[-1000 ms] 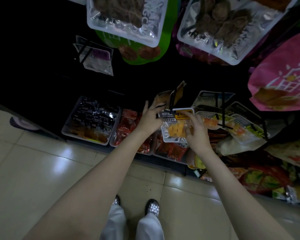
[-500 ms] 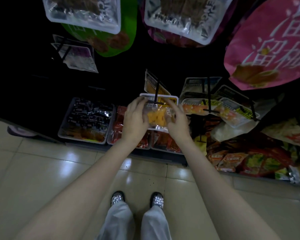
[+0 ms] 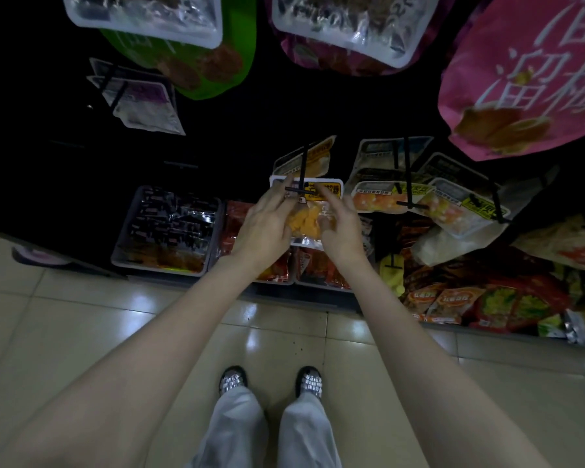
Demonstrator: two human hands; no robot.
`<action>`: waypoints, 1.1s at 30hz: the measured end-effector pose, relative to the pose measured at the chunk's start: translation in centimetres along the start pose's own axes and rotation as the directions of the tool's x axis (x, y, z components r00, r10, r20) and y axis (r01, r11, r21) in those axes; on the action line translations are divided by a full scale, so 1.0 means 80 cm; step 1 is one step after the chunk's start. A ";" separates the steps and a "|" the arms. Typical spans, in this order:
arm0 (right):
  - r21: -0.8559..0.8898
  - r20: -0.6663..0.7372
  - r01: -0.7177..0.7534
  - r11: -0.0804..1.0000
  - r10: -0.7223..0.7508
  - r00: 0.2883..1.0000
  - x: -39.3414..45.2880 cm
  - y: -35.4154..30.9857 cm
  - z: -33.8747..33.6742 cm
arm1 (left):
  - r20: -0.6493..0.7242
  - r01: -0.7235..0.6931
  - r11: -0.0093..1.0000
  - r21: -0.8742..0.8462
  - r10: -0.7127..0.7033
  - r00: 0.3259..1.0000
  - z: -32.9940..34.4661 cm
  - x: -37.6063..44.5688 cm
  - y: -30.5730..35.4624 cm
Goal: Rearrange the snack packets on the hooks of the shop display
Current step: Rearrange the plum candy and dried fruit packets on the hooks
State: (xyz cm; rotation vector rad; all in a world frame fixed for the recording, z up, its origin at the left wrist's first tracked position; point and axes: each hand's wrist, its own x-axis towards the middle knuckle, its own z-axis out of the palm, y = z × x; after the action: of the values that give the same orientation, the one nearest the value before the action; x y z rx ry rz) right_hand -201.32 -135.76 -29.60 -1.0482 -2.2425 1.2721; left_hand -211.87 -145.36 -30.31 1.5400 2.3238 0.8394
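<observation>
Whereas a second ago the left hand point(image 3: 267, 224) reached behind it, both hands now pinch the orange snack packet point(image 3: 307, 211) between them, right hand point(image 3: 340, 228) beside, its header at the hook point(image 3: 303, 173), apparently being threaded on.

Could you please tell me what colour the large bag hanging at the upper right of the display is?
The large bag is pink with white lettering, seen in the head view.

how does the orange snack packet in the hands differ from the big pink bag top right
The orange snack packet is small and clear, its pieces showing; the pink bag is far larger and opaque with white lettering. The packet is held by the left hand and right hand; the bag is untouched.
</observation>
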 end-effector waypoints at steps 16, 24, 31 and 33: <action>-0.007 0.053 -0.064 0.998 0.064 0.997 0.006 -0.001 0.012 | 0.170 -0.050 0.953 0.299 -0.002 0.985 0.006 0.001 -0.005; -0.358 0.227 -0.062 0.932 0.152 0.962 0.028 -0.010 0.005 | 0.234 0.089 0.934 0.345 -0.177 0.956 -0.020 0.007 -0.008; -0.206 0.100 -0.041 0.978 0.063 0.993 -0.056 -0.053 -0.092 | -0.276 0.010 0.996 0.084 0.014 0.961 -0.072 -0.023 0.056; -0.229 0.038 0.040 0.972 -0.032 0.999 -0.075 -0.067 -0.138 | -0.267 -0.096 0.993 0.064 0.110 0.957 -0.083 -0.016 0.097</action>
State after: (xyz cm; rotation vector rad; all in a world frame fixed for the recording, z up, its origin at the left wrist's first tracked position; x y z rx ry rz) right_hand -192.82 -135.59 -18.93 -1.0655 -2.4693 1.0406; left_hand -208.60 -146.51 -20.66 1.6733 2.4849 1.0868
